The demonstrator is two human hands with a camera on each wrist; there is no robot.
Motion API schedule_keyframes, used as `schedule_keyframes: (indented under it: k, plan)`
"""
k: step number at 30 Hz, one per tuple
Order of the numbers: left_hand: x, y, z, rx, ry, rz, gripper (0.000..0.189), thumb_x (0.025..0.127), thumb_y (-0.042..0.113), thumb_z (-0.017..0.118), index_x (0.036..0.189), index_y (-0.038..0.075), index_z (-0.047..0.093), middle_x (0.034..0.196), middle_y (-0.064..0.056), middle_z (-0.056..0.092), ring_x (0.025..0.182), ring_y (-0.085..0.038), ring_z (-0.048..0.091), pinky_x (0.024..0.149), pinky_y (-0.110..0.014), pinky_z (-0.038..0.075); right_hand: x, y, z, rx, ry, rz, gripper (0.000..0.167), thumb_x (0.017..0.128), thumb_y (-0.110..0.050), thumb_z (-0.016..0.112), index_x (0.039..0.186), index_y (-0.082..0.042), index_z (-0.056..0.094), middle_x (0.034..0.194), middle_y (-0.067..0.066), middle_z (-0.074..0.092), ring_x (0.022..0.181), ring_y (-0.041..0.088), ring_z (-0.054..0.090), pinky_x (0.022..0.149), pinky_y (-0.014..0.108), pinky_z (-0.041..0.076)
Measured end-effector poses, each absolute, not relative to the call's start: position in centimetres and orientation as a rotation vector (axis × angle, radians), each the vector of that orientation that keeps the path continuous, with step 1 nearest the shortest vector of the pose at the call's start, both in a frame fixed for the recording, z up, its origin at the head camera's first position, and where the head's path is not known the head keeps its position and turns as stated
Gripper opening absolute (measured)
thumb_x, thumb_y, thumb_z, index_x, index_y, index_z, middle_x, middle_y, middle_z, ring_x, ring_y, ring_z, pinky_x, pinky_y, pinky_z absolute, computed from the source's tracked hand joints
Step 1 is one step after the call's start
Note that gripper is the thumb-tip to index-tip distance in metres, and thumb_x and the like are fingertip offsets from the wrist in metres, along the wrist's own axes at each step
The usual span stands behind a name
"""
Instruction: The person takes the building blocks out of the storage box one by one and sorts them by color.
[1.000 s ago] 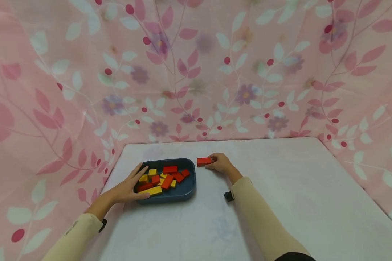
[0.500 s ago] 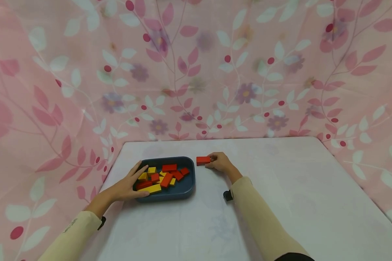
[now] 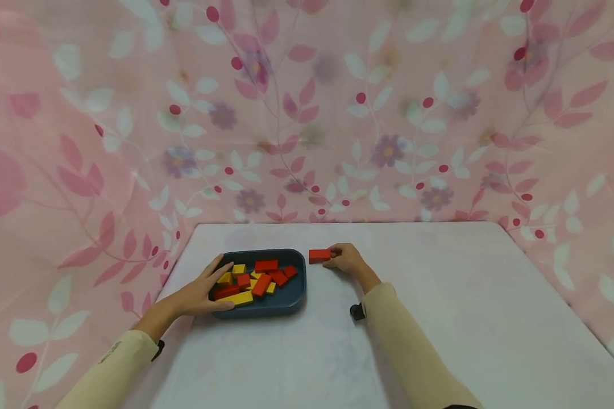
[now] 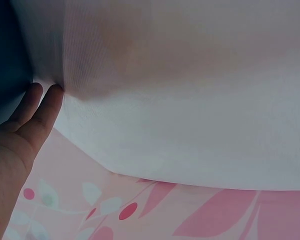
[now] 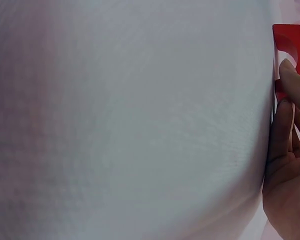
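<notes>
A red arch-shaped block (image 3: 319,256) lies on the table just right of the tray, and my right hand (image 3: 348,259) pinches its right end between thumb and fingers. Its curved cutout shows in the right wrist view, beside my thumb (image 5: 296,85). A dark blue tray (image 3: 281,310) holds several red and yellow blocks in a loose heap. My left hand (image 3: 198,294) rests on the tray's left end, fingers straight and spread, the thumb along the near side. In the left wrist view, straight fingers (image 4: 46,112) lie against the tray's dark wall (image 4: 7,55).
The table (image 3: 430,318) wears a white cloth and stretches to the right of and in front of the tray. A pink floral curtain (image 3: 307,113) hangs behind the table and along its sides.
The head view has shifted slightly. Both hands, the tray and the red arch block keep their places.
</notes>
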State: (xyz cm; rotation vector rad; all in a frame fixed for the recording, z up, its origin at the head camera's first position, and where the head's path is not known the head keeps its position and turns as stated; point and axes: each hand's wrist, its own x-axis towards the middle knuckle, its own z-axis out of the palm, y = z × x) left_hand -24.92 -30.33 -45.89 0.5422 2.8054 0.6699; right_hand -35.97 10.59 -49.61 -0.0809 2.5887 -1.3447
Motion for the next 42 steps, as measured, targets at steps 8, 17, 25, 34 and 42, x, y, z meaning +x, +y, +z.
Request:
schedule_keyframes:
  k: [8,17,25,34,42]
  plan:
    - [-24.4,-30.4,-46.0,0.532,2.8,0.659,0.102,0.08,0.062,0.07,0.159,0.021,0.02,0.167,-0.013,-0.005,0.141,-0.054,0.029,0.102,-0.075,0.035,-35.5,10.5,-50.2,-0.093,2.577,-1.376,0.045,0.082,-0.018,0.081,0.123,-0.009,0.067,0.11,0.008,0.064,0.104,0.025,0.054,0.095,0.039,0.049]
    - [-24.7,-30.4,-45.9,0.526,2.798,0.673,0.101,0.08,0.06,0.072,0.159,0.024,0.02,0.167,-0.01,-0.006,0.143,-0.053,0.027,0.102,-0.074,0.035,-35.9,10.5,-50.2,-0.049,2.54,-1.394,0.052,0.08,-0.019,0.083,0.127,-0.01,0.065,0.114,0.008,0.062,0.108,0.026,0.053,0.098,0.04,0.048]
    - [-24.8,-30.5,-45.9,0.528,2.805,0.662,0.1,0.08,0.062,0.07,0.159,0.023,0.021,0.167,-0.011,-0.006,0.143,-0.051,0.028,0.103,-0.073,0.035,-36.0,10.4,-50.1,-0.052,2.533,-1.389,0.056,0.079,-0.021,0.083,0.13,-0.011,0.062,0.116,0.008,0.063,0.106,0.025,0.055,0.098,0.039,0.049]
    - [-25.0,-30.1,-45.6,0.53,2.796,0.689,0.101,0.081,0.062,0.07,0.159,0.023,0.02,0.167,-0.01,-0.006,0.144,-0.051,0.024,0.104,-0.074,0.033,-35.4,11.0,-48.9,-0.129,2.494,-1.364,0.07,0.081,-0.02,0.082,0.142,-0.012,0.049,0.124,0.012,0.057,0.108,0.026,0.055,0.096,0.038,0.052]
    - [-25.1,-30.3,-45.8,0.526,2.797,0.696,0.101,0.08,0.062,0.07,0.159,0.023,0.02,0.167,-0.011,-0.006,0.145,-0.05,0.023,0.105,-0.074,0.032,-35.1,11.1,-48.6,-0.226,2.476,-1.371,0.07,0.084,-0.018,0.079,0.145,-0.011,0.045,0.13,0.014,0.054,0.105,0.028,0.055,0.087,0.033,0.056]
